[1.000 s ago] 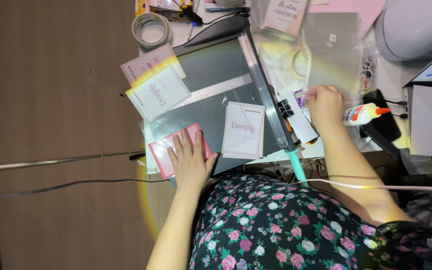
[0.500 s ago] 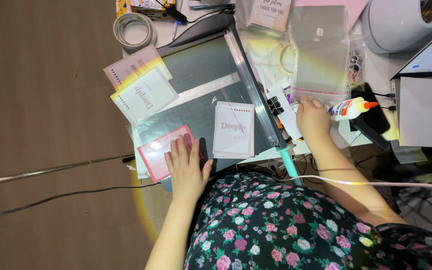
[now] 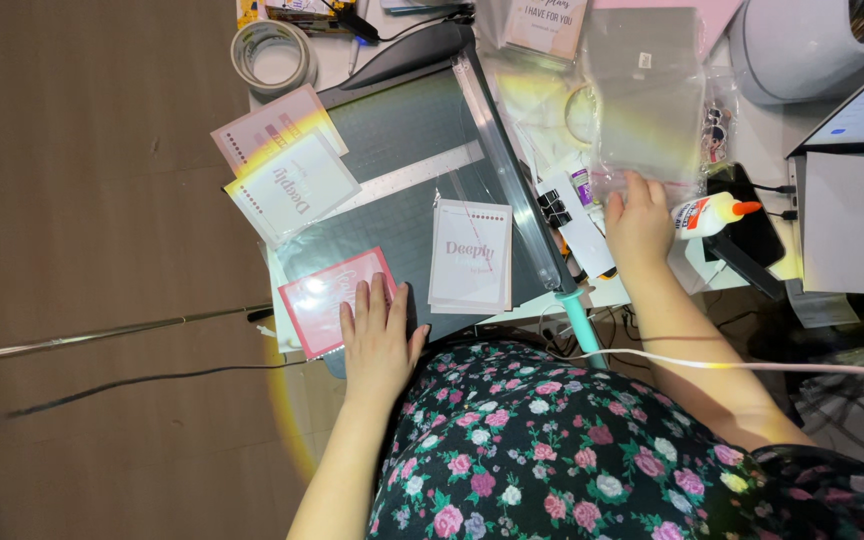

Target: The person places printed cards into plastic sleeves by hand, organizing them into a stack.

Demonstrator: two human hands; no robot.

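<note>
My left hand (image 3: 377, 335) lies flat, fingers spread, on the near edge of a pink card in a clear wrap (image 3: 317, 295). The card rests on the grey mat of a paper trimmer (image 3: 402, 140). A small stack of white lettered cards (image 3: 470, 255) lies on the mat just right of that hand. My right hand (image 3: 640, 228) is past the trimmer's rail, fingers pinching the lower edge of a clear plastic sleeve (image 3: 647, 100). A white glue bottle with an orange tip (image 3: 707, 213) lies right beside it.
More cards (image 3: 292, 185) overhang the trimmer's left side. A tape roll (image 3: 274, 52) sits at the far left corner. Black binder clips (image 3: 552, 208) lie by the rail. A white cylinder (image 3: 802, 45) and a grey box (image 3: 852, 220) stand on the right. A pale cable (image 3: 752, 365) crosses my lap.
My right hand has moved away from the binder clips up to the clear sleeve and taken its edge. My left hand stays on the pink card.
</note>
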